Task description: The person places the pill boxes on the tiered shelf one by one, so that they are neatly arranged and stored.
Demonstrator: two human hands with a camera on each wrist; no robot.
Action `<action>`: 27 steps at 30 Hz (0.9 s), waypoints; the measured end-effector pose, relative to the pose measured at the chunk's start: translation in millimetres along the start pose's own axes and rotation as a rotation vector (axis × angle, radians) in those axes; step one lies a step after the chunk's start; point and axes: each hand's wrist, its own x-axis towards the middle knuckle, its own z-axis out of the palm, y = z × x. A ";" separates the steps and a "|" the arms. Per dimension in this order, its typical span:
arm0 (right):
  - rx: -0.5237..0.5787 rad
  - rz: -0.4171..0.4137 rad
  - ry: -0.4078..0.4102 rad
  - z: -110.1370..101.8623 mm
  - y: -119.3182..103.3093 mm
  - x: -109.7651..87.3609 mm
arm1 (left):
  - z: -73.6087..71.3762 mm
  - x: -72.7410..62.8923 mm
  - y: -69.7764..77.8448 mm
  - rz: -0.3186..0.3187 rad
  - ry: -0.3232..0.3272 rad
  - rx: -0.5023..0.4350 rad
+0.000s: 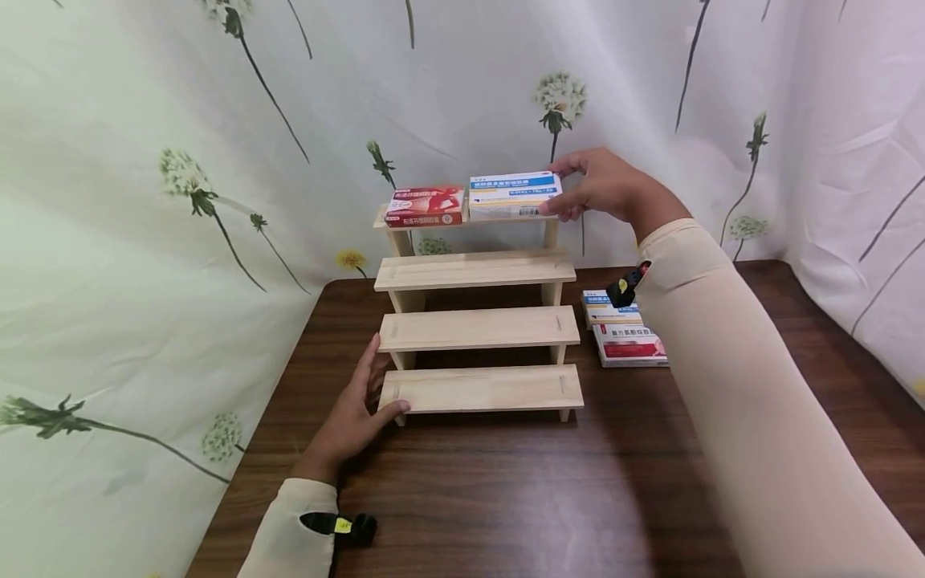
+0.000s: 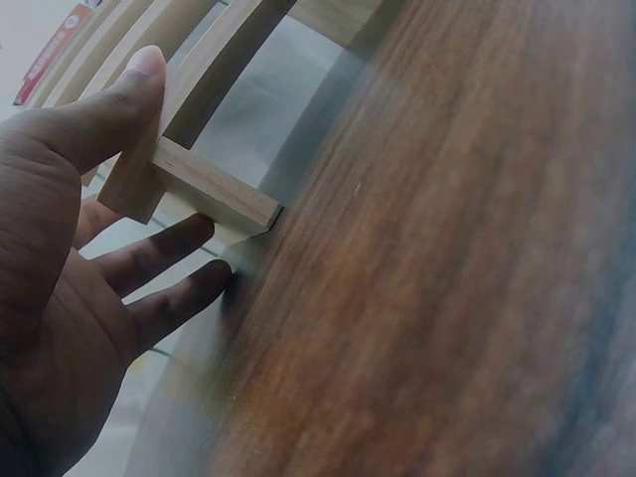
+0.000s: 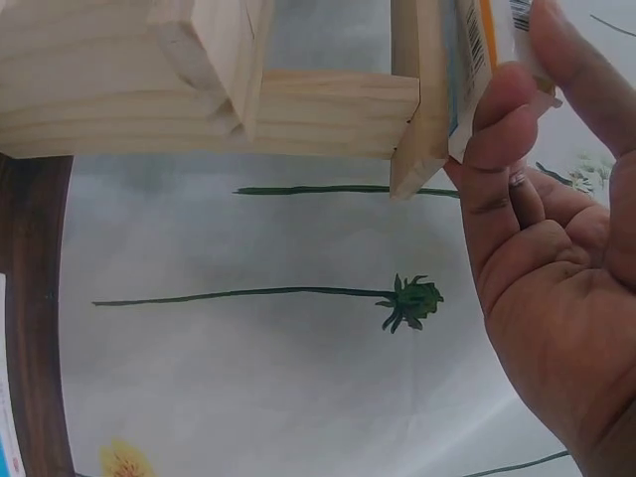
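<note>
A wooden step rack (image 1: 480, 329) with stacked tiers stands on the table. On its top tier, at the right, sits a white and blue medicine box (image 1: 515, 195); my right hand (image 1: 603, 189) pinches its right end between thumb and fingers. The right wrist view shows this hand (image 3: 547, 199) at the top board's end, the medicine box (image 3: 477, 60) against the wood. A red medicine box (image 1: 425, 206) lies left of it on the same tier. My left hand (image 1: 354, 417) holds the rack's lower left end, its thumb over the lowest step and the other fingers along the side.
Right of the rack, another white and blue medicine box (image 1: 600, 309) and a white and red one (image 1: 629, 345) lie on the dark wood table (image 1: 491, 490), partly behind my right sleeve. A dandelion-print cloth (image 1: 462, 96) hangs close behind the rack.
</note>
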 end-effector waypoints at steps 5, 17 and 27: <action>-0.001 0.006 -0.002 0.9 0.1 1.8 | 0.2 -0.4 -0.1 0.000 -0.003 0.004; -0.051 0.044 -0.023 3.9 -0.6 3.5 | 1.3 -0.1 1.6 0.003 -0.004 -0.002; -0.035 0.070 -0.080 1.5 -2.7 7.6 | -0.1 -1.9 4.8 -0.001 0.000 0.004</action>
